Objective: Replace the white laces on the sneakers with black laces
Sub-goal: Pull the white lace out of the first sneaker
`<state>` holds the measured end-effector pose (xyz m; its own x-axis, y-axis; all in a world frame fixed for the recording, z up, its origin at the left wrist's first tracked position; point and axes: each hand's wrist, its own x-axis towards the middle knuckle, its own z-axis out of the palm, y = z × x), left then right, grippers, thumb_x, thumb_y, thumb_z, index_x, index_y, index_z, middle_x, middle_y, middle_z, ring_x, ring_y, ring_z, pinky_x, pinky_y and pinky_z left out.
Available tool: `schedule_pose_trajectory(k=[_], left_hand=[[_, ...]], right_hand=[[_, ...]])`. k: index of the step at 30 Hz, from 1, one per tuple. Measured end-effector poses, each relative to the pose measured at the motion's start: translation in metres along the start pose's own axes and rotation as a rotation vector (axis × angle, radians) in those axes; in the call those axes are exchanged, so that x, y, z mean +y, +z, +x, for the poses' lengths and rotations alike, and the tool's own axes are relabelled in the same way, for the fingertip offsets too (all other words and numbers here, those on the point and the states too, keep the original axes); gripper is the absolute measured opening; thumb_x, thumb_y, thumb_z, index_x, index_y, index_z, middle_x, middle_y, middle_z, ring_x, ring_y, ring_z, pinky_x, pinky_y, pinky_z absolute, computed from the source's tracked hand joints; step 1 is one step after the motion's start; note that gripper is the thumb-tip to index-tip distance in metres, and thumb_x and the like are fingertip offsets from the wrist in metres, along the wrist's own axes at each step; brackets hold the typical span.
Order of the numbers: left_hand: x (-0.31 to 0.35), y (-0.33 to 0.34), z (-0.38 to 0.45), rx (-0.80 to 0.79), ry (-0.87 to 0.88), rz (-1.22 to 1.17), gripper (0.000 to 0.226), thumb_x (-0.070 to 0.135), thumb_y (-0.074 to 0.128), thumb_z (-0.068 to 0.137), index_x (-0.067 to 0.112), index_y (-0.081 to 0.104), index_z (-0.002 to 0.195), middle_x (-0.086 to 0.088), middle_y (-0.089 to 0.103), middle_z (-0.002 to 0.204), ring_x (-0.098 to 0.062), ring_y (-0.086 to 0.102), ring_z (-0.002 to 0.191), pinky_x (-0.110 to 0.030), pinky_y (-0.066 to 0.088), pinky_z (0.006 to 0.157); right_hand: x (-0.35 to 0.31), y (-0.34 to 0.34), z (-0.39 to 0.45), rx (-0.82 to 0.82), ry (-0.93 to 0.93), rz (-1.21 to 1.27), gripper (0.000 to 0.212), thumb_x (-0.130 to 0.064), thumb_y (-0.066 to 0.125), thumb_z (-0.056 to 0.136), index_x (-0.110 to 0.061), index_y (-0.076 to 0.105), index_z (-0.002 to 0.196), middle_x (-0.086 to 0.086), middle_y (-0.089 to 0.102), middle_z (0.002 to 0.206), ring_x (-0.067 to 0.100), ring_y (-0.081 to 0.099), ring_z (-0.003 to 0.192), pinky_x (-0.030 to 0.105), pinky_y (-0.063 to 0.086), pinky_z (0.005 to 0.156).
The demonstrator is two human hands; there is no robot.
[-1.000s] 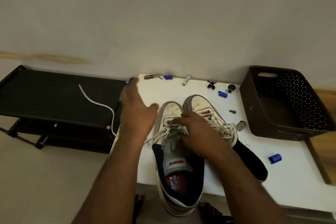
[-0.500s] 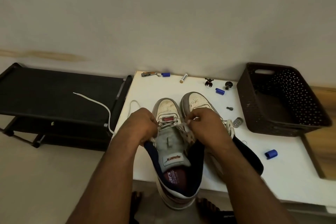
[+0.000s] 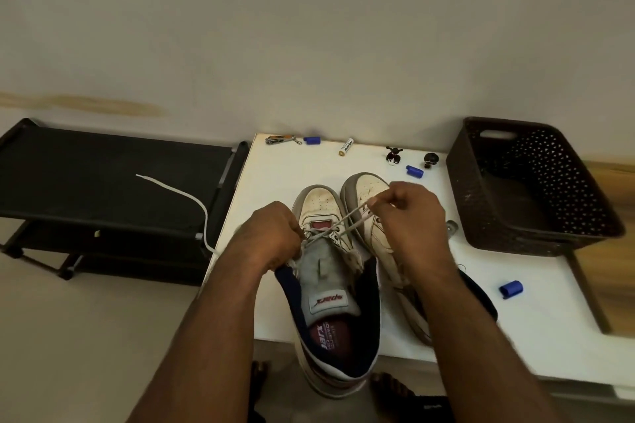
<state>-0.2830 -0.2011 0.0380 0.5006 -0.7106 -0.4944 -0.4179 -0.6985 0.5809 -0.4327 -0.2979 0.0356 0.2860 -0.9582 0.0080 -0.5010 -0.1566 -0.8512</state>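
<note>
Right hand (image 3: 409, 213) pinches worn white lace (image 3: 347, 221); left hand (image 3: 271, 233) grips near white leather sneaker (image 3: 330, 261). I pull slowly, straight from eyelet.

A white table (image 3: 275, 175) carries two sneakers (image 3: 330, 278), a dark basket (image 3: 529, 189), a battery (image 3: 345, 147), blue caps (image 3: 511, 288) and nail clippers (image 3: 277, 139). Beside it, a black rack (image 3: 86, 165) holds a white lace (image 3: 185, 197).

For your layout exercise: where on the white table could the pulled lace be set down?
Bare tabletop lies left of the sneakers, below the nail clipper. Another patch runs below the basket, round the blue cap. The back edge is crowded with a battery and small bits.
</note>
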Motion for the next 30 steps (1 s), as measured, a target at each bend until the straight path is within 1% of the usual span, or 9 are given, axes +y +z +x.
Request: schedule_pose_trajectory(k=[4,9,13,15,17,19,21,24,30], left_hand=[[0.0,0.001,-0.001,0.013,0.02,0.026,0.024,-0.001,0.07,0.078,0.013,0.077,0.095,-0.011,0.073,0.09,-0.025,0.069,0.083,-0.035,0.059,0.078],[-0.001,0.0,-0.001,0.004,0.02,0.016,0.023,-0.002,0.07,0.078,0.012,0.078,0.094,-0.012,0.073,0.086,-0.027,0.07,0.08,-0.035,0.059,0.073],[-0.001,-0.001,-0.001,-0.01,0.003,0.006,0.024,-0.001,0.071,0.079,0.012,0.077,0.097,-0.011,0.072,0.09,-0.027,0.069,0.083,-0.034,0.058,0.074],[0.0,-0.001,0.0,-0.012,-0.007,-0.002,0.024,-0.002,0.071,0.077,0.011,0.077,0.096,-0.013,0.071,0.09,-0.029,0.069,0.085,-0.034,0.057,0.073],[0.0,0.0,0.001,-0.009,-0.011,0.001,0.023,-0.001,0.072,0.077,0.011,0.076,0.096,-0.013,0.072,0.092,-0.029,0.069,0.085,-0.034,0.057,0.073],[0.0,0.0,0.0,-0.007,-0.008,0.006,0.023,0.0,0.073,0.077,0.01,0.076,0.096,-0.013,0.072,0.093,-0.028,0.069,0.085,-0.033,0.058,0.074],[-0.001,0.001,0.001,-0.004,0.001,0.014,0.023,0.0,0.072,0.078,0.01,0.076,0.098,-0.013,0.072,0.094,-0.027,0.069,0.086,-0.035,0.059,0.078],[-0.002,0.001,0.002,0.013,0.016,0.033,0.024,0.002,0.072,0.078,0.011,0.076,0.1,-0.01,0.072,0.095,-0.025,0.069,0.087,-0.036,0.058,0.082],[-0.002,0.001,0.001,0.006,0.026,0.04,0.023,0.0,0.071,0.078,0.01,0.076,0.099,-0.011,0.072,0.094,-0.024,0.069,0.086,-0.033,0.058,0.078]], right_hand=[[-0.006,0.014,-0.01,-0.309,-0.255,-0.337,0.042,-0.029,0.068,0.087,-0.03,0.06,0.128,-0.004,0.03,0.153,0.018,0.023,0.143,0.029,0.018,0.115],[-0.003,0.036,-0.019,-0.413,-0.41,-0.727,0.023,-0.031,0.055,0.093,-0.024,0.071,0.11,-0.006,0.02,0.158,0.024,0.009,0.147,0.043,0.008,0.118],[-0.025,0.016,-0.013,-0.226,0.012,0.293,0.008,-0.01,0.063,0.088,-0.006,0.068,0.084,-0.006,0.057,0.13,0.001,0.054,0.114,0.008,0.037,0.092],[-0.037,-0.007,-0.007,-0.163,0.246,1.154,0.011,-0.005,0.055,0.087,-0.008,0.057,0.077,0.0,0.065,0.088,0.008,0.064,0.077,0.017,0.051,0.077],[-0.036,-0.023,-0.005,-0.152,0.291,1.523,0.019,-0.013,0.05,0.087,-0.015,0.046,0.068,-0.001,0.049,0.062,0.01,0.045,0.047,0.023,0.045,0.051],[-0.033,-0.024,-0.002,-0.19,0.262,1.316,0.023,-0.014,0.05,0.089,-0.018,0.041,0.068,-0.003,0.039,0.056,0.007,0.028,0.038,0.02,0.024,0.039],[-0.029,-0.012,-0.006,-0.25,0.033,0.649,0.013,-0.016,0.061,0.088,-0.022,0.052,0.08,-0.003,0.049,0.06,0.008,0.042,0.043,0.023,0.035,0.038],[-0.01,0.012,-0.01,-0.416,-0.359,-0.397,0.024,-0.035,0.067,0.085,-0.033,0.063,0.108,-0.007,0.059,0.103,0.008,0.058,0.092,0.026,0.049,0.078],[-0.004,0.027,-0.015,-0.411,-0.432,-0.719,0.018,-0.033,0.055,0.092,-0.028,0.068,0.103,-0.007,0.043,0.138,0.02,0.034,0.129,0.044,0.028,0.104]])
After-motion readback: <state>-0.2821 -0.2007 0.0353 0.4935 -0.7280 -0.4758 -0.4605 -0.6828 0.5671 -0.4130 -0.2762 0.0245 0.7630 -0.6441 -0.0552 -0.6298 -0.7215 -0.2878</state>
